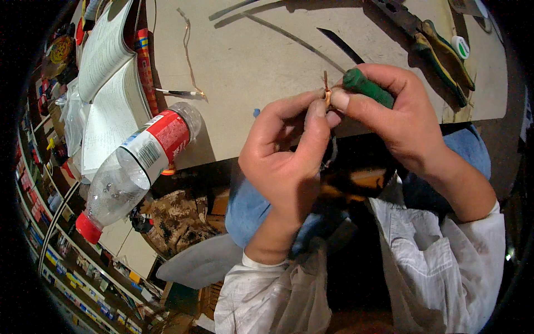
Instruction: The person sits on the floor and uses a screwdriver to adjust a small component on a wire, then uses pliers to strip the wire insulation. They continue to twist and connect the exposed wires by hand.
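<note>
Pale counter [245,61] spreads behind a red-capped clear bottle [118,179], seemingly droplet-specked inside. Near the counter's front edge, the right hand [401,114], its grip narrow, holds a green-handled tool [367,88] and, with the left hand [283,139], pinches copper wire [326,83].

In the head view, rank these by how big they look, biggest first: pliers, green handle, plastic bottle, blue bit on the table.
1. Plastic bottle
2. Pliers, cut off at top edge
3. Green handle
4. Blue bit
</note>
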A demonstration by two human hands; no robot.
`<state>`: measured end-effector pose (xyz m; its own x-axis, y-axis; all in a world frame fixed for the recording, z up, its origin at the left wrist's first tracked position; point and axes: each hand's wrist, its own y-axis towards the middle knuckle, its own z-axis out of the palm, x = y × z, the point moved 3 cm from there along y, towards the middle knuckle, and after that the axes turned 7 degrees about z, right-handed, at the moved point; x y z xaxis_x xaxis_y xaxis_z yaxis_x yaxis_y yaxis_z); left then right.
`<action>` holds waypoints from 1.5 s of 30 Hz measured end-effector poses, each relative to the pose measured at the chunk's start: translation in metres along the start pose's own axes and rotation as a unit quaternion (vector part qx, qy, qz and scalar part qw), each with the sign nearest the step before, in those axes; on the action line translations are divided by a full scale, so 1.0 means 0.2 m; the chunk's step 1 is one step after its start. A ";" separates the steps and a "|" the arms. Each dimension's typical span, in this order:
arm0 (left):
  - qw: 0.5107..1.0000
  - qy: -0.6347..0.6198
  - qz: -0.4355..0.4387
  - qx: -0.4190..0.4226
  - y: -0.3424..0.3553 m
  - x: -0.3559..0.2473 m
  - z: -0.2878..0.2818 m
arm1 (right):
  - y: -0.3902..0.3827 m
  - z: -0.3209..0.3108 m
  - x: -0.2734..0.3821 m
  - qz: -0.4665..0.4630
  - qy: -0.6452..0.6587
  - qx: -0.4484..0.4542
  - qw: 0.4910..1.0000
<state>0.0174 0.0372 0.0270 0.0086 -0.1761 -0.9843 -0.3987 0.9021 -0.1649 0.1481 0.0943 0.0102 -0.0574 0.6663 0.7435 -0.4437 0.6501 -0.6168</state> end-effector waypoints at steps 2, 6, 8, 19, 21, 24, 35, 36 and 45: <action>0.999 0.051 -0.003 0.010 0.01 -0.02 0.01 | 0.00 -0.01 0.00 -0.003 -0.030 -0.016 0.999; 0.992 0.115 0.035 0.023 0.01 -0.01 0.00 | 0.00 -0.01 0.01 -0.048 -0.117 -0.043 0.991; 0.989 0.135 0.041 0.035 0.02 -0.02 -0.01 | -0.01 -0.01 0.01 -0.084 -0.143 -0.051 0.985; 0.990 0.128 0.065 -0.009 0.00 0.01 -0.01 | 0.00 0.02 0.01 -0.082 -0.117 -0.038 0.989; 0.995 0.090 0.038 -0.005 0.00 0.00 0.00 | 0.00 0.01 0.01 -0.055 -0.109 -0.036 0.992; 0.998 0.061 -0.009 0.005 0.00 -0.01 0.00 | 0.00 0.00 0.01 -0.021 -0.080 -0.029 0.996; 0.995 0.094 0.014 0.015 0.01 -0.01 0.00 | 0.00 -0.01 0.01 0.029 -0.036 -0.022 0.999; 0.992 0.122 0.011 0.011 0.01 -0.02 0.00 | 0.00 -0.01 0.00 0.022 -0.059 -0.027 0.998; 0.969 0.206 0.134 -0.003 -0.01 0.03 0.02 | 0.01 0.01 -0.03 -0.032 -0.050 -0.060 0.996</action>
<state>0.0221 0.0358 0.0219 -0.4623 -0.0799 -0.8831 -0.3411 0.9353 0.0939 0.1467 0.0911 0.0047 -0.1245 0.5852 0.8013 -0.3389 0.7339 -0.5887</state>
